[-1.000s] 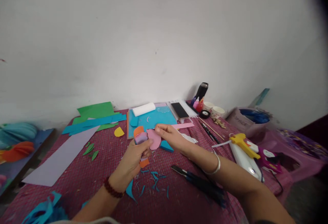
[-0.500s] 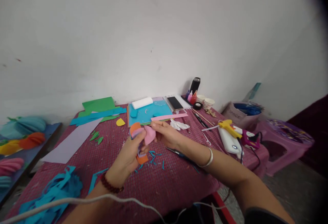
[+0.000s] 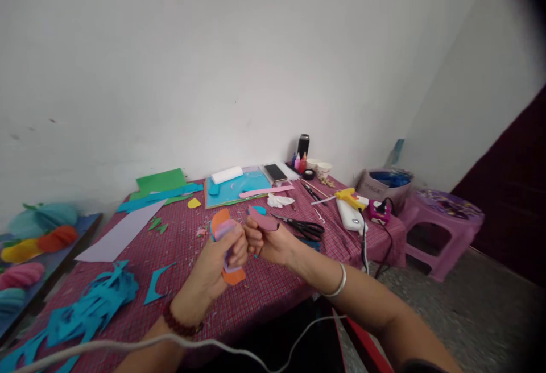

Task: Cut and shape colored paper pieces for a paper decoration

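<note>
My left hand is closed around a bundle of cut paper pieces, with an orange piece and a lilac piece showing above the fingers and more orange below. Close beside it, my right hand pinches a pink paper piece with a curved edge. A bit of blue paper shows behind the pink one; whether it is held, I cannot tell. Black-handled scissors lie on the table just beyond my right forearm.
Blue paper strips pile up at the left front. Green sheets, a lilac sheet and a phone lie farther back. A yellow glue gun rests at the right. A white cable crosses in front.
The pink piece has come away from the left hand's bundle and is now in my right hand. The view has shifted, and the scissors now show beside the right forearm.
</note>
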Demonstrator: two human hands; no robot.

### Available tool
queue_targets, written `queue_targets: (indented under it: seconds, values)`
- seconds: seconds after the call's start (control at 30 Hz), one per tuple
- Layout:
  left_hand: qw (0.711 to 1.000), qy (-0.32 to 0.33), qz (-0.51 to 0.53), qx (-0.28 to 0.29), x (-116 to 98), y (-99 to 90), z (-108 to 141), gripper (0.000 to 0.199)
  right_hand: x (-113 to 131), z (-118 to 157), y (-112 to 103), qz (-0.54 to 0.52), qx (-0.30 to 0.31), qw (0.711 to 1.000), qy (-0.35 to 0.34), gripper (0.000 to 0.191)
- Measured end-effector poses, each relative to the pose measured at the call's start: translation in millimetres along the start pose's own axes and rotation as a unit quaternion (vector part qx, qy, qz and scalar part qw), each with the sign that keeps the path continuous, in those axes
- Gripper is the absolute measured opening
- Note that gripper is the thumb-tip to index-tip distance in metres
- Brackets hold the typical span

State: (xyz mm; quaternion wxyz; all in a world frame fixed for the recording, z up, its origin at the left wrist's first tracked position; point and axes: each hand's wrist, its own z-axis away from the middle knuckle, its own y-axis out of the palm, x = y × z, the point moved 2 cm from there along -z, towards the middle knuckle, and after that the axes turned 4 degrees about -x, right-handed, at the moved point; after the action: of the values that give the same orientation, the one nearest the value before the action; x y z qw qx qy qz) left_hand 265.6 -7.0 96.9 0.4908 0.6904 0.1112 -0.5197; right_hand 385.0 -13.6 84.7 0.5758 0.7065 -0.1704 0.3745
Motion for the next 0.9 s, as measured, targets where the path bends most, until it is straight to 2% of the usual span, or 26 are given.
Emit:
queue_targets:
  seconds: [0.17,0.23,0.33,0.4,0.47,0.53,0.57,0.63,0.7,0.8,0.9]
  values:
    - [0.998,0.0,-0.055,-0.028,2.2,2.9,2.7,0.036,-11.0,-3.6,-10.6,-0.041,-0.01,0.999,0.023,0.028]
    - [0.997,0.009,-0.063,-0.051,2.8,0.6,3.4,0.037,-14.3,-6.1,-10.0,-0.008,-0.021,1.0,0.017,0.032]
    - [0.995,0.017,-0.061,-0.082,6.6,-4.7,4.8,0.039,-17.7,-8.6,-7.7,0.11,-0.049,0.992,-0.035,0.036]
    - [0.994,0.006,-0.054,-0.098,12.2,-9.9,5.5,0.041,-19.4,-10.7,-9.1,0.222,-0.083,0.968,-0.085,0.039]
    - [0.993,-0.013,-0.047,-0.108,19.2,-17.4,5.8,0.042,-21.2,-14.2,-13.8,0.331,-0.125,0.927,-0.127,0.041]
    - [0.991,-0.029,-0.044,-0.124,25.9,-28.0,5.5,0.042,-23.5,-19.1,-20.0,0.402,-0.152,0.89,-0.15,0.041]
    - [0.99,-0.033,-0.045,-0.132,28.5,-34.0,5.2,0.042,-25.0,-21.8,-22.9,0.418,-0.157,0.881,-0.155,0.041]
    - [0.987,-0.034,-0.056,-0.15,31.8,-45.6,5.1,0.041,-28.4,-26.7,-26.6,0.41,-0.151,0.886,-0.153,0.041]
    - [0.984,-0.024,-0.076,-0.162,32.4,-53.9,6.3,0.04,-31.4,-29.7,-26.7,0.364,-0.144,0.907,-0.153,0.042]
    - [0.979,0.01,-0.105,-0.176,30.7,-58.8,9.1,0.04,-35.0,-31.9,-22.8,0.266,-0.114,0.947,-0.141,0.043]
    - [0.972,0.045,-0.122,-0.195,26.6,-62.9,8.1,0.039,-38.0,-36.6,-21.5,0.218,-0.066,0.967,-0.115,0.042]
